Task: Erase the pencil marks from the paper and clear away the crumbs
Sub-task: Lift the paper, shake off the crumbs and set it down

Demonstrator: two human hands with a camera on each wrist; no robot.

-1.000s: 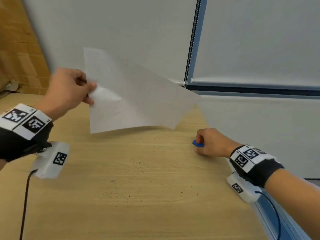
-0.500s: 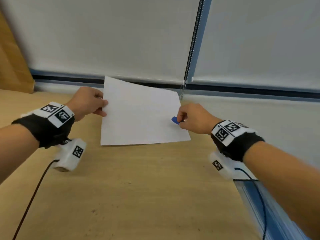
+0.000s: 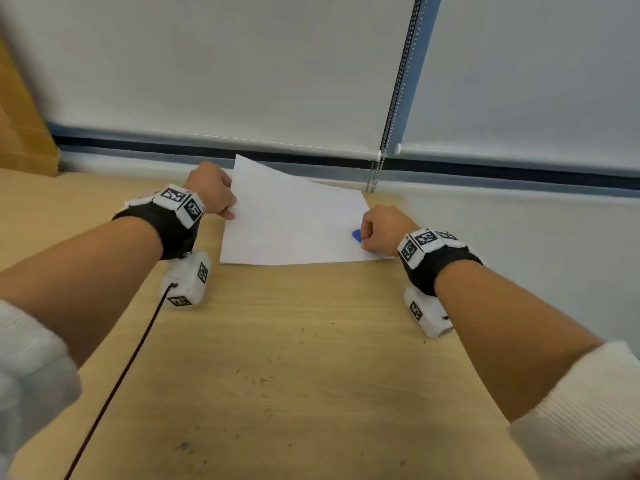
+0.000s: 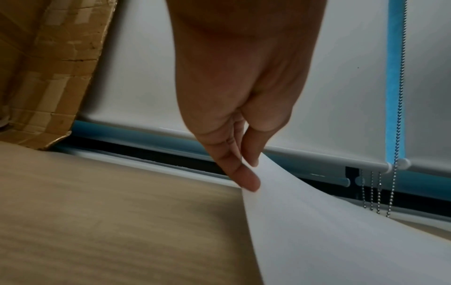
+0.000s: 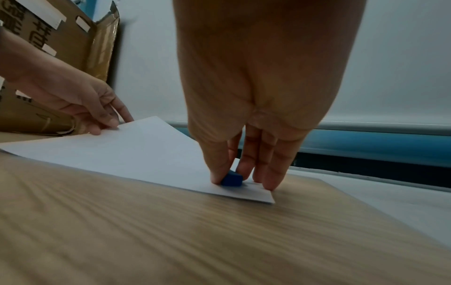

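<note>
Left hand [image 3: 211, 190] pinches the paper [image 3: 294, 220] at its far-left corner w/ thumb and fingers, lifting that corner off the bench [image 3: 294, 358]; the rest of the sheet lies flat. Right hand [image 3: 382, 228] pinches a blue eraser [image 3: 356, 235] btwn thumb and forefinger, pressed on the sheet nr its right edge. Paper sits at the bench's far side, just before the window blind [image 3: 225, 64]; open wood in front, w/ dark crumbs [image 3: 256, 379] scattered there. Sheet looks blank white.
</note>
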